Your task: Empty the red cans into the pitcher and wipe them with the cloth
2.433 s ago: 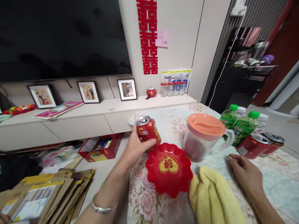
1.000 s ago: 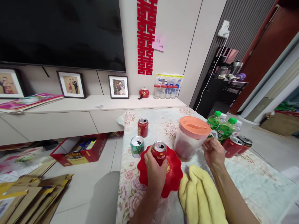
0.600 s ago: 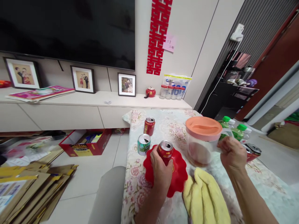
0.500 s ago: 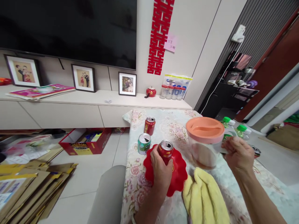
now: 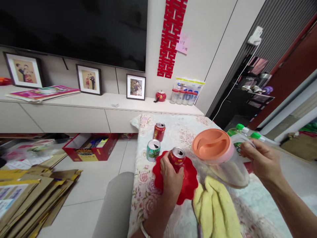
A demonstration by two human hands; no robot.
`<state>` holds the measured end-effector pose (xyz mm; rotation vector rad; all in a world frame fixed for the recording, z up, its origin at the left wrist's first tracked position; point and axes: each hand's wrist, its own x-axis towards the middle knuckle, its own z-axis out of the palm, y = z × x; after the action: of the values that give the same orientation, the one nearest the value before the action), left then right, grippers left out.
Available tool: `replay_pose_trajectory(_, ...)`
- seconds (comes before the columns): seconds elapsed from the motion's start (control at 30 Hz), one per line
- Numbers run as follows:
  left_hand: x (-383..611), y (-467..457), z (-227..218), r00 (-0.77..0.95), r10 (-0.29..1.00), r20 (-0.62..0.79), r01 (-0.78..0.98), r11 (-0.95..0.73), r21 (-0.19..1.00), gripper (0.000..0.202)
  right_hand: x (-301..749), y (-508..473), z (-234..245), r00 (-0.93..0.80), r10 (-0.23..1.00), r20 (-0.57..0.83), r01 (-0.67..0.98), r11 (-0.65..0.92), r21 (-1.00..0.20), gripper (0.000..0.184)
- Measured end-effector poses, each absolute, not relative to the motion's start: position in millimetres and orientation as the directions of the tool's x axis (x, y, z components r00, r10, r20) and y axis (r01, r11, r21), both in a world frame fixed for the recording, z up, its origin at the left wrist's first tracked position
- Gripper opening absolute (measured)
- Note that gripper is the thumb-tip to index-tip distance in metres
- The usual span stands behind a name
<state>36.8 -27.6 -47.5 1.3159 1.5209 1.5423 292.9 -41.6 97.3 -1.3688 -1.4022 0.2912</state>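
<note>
My left hand (image 5: 170,177) is wrapped round an opened red drink can (image 5: 177,158), which it holds over a red scalloped plate (image 5: 189,180). Behind it stand a green-and-silver can (image 5: 153,151) and a second red can (image 5: 159,132), both with their tops opened. My right hand (image 5: 262,158) grips the handle of a clear plastic pitcher (image 5: 232,168) with an orange lid (image 5: 211,144). The pitcher is tilted, its lid leaning left toward the can, with the lid's rim still apart from it. A folded yellow towel (image 5: 218,211) lies in front of the pitcher.
A flowered cloth (image 5: 148,201) covers the table. Green-capped bottles (image 5: 239,127) stand behind my right hand. A white cabinet (image 5: 119,105) carries picture frames and several red-lidded jars (image 5: 182,97). On the floor are a red box (image 5: 94,153) and flattened cardboard (image 5: 32,198).
The pitcher has gone from upright to tilted, its lid end swung left and its base right. My right hand has moved slightly right. My left hand keeps hold of the can, nearly in place.
</note>
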Motion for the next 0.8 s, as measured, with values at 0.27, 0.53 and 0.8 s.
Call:
replay_pose_trajectory(0.27,36.9,-28.2,-45.3,-0.334,0.920,0.207,0.215,-0.140,0.967,0.073,279.1,-39.9,112.0,0.137,0.802,0.581,0.735,0.311,-0.603,0.053)
replay_pose_trajectory(0.53,38.0,-27.8,-48.2,-0.337,0.913,0.232,0.219,-0.163,0.962,0.072,267.7,-40.6,116.0,0.069,0.811,0.581,0.767,0.329,-0.551,0.048)
replay_pose_trajectory(0.8,38.5,-27.4,-48.5,-0.332,0.915,0.231,0.207,-0.168,0.964,0.071,263.3,-37.4,117.9,0.025,0.829,0.559,0.818,0.305,-0.488,0.046)
